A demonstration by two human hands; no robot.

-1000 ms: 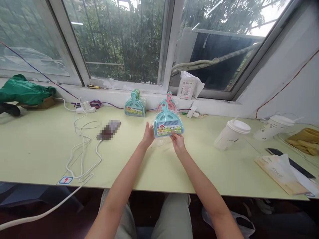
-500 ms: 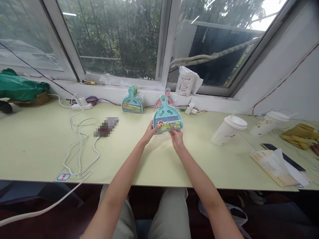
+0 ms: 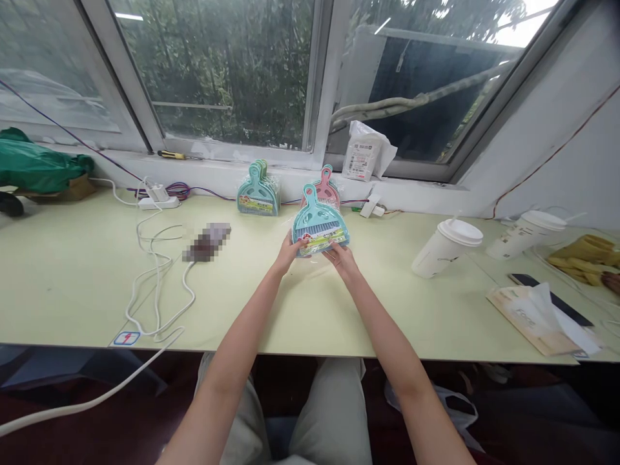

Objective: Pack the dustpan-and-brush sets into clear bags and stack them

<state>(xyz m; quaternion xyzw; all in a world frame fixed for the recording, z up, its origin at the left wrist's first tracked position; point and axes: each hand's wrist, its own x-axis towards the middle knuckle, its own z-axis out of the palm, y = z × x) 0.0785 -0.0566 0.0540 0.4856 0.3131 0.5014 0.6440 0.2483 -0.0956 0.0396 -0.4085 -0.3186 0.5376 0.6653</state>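
A teal dustpan-and-brush set [image 3: 317, 223] in clear plastic wrap is held up over the middle of the table, tilted a little, handle towards the window. My left hand [image 3: 289, 250] grips its lower left corner, thumb on the front. At its lower right edge, my right hand [image 3: 341, 256] holds it with the thumb on the label. Right behind it stands a pink dustpan set [image 3: 327, 187], partly covered. Further left, a group of wrapped teal and green dustpan sets [image 3: 258, 190] leans near the wall under the window.
White cables and a power strip [image 3: 159, 202] lie at left, beside a pixelated object [image 3: 207, 243]. Two white cups [image 3: 446, 248], a paper packet [image 3: 530, 318], a dark phone [image 3: 552, 299] and yellow gloves [image 3: 584, 258] are at right. A tissue pack [image 3: 363, 152] rests on the sill.
Both hands have shifted the teal set slightly left and tilted it, its handle now leaning left. More of the pink set shows behind it. The whole view has moved slightly.
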